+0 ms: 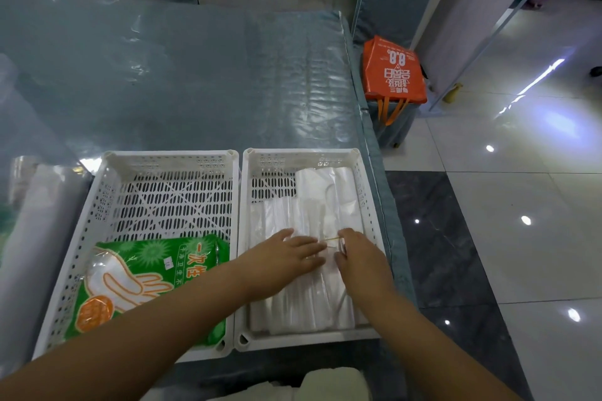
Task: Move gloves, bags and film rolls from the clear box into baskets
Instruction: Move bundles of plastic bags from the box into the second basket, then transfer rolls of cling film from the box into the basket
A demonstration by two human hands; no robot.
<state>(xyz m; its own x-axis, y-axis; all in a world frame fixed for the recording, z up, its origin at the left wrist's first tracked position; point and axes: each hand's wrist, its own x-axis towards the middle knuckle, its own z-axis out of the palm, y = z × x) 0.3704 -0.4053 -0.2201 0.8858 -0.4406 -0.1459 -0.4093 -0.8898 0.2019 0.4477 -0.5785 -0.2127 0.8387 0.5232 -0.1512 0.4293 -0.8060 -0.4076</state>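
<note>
- Two white baskets sit side by side on a table [195, 81] covered in clear plastic sheet, their inner walls touching.
- The left basket [107, 205] holds a green pack of gloves [156, 273] at its 6 o'clock end; its 12 o'clock half is bare mesh.
- The right basket [366, 192] holds a stack of clear bags [312, 205] that fills it except the 10 o'clock corner.
- The left hand [286, 254] lies flat on the bags, fingers together and stretched toward 3 o'clock.
- The right hand [358, 254] rests on the bags just beside the left one, fingers curled onto a thin yellow band [333, 239] that runs between the two hands; whether it truly pinches the band cannot be told.
- A film roll [42, 225] lies at 9 o'clock of the left basket, along its outer wall.
- An orange tote [394, 72] stands on the floor at 1 o'clock, beyond the table's edge.
</note>
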